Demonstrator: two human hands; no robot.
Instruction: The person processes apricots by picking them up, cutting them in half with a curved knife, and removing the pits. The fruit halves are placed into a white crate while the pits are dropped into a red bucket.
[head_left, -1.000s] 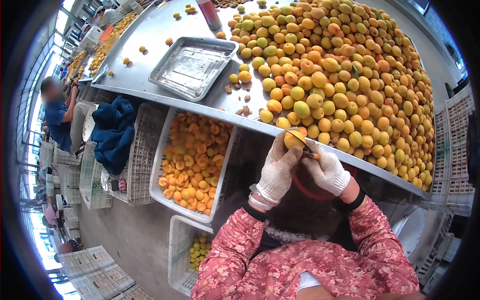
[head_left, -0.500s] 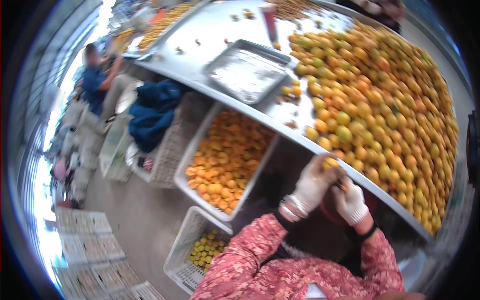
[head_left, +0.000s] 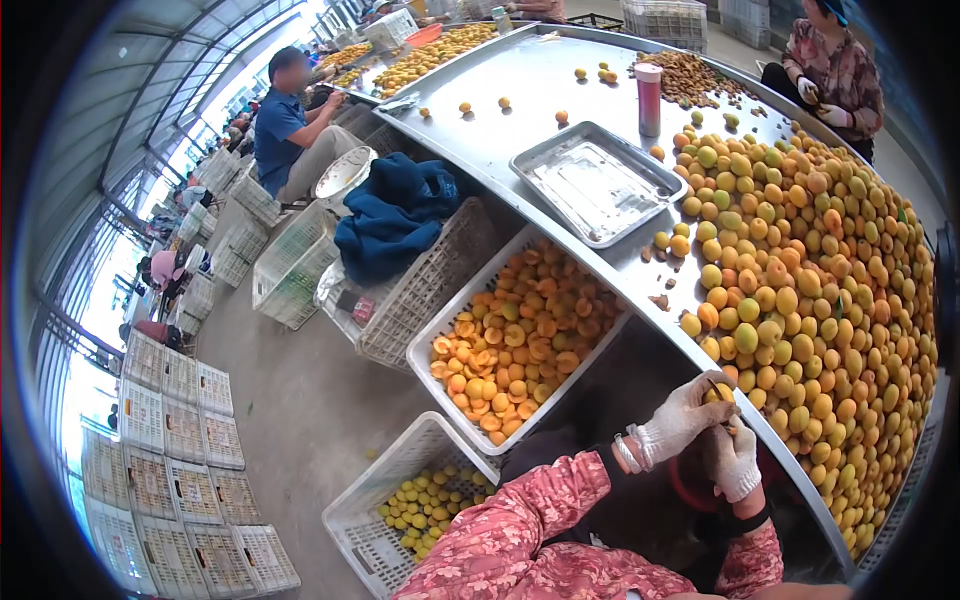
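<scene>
My left hand (head_left: 684, 416), in a white glove with stained fingertips, is closed around a yellow-orange apricot (head_left: 717, 394) by the edge of the metal table (head_left: 600, 262). Close against it, my right hand (head_left: 734, 462), gloved too, has its fingers curled near the fruit. What the right fingers hold, if anything, is hidden. A large heap of whole apricots (head_left: 800, 290) covers the table just beyond my hands. Below the table edge, a white crate (head_left: 425, 350) holds split apricot halves (head_left: 515, 340).
A metal tray (head_left: 600, 185) and a red-filled cup (head_left: 649, 100) stand on the table beside a pile of pits (head_left: 690, 80). Another crate (head_left: 345, 515) contains greenish fruit. Empty crates (head_left: 185, 440) line the floor. Two people (head_left: 290, 130) (head_left: 835, 70) sit nearby.
My view has tilted and shifted, so the table and crates appear lower and further right, and sharper. Both hands stay together at the table edge with an apricot between them.
</scene>
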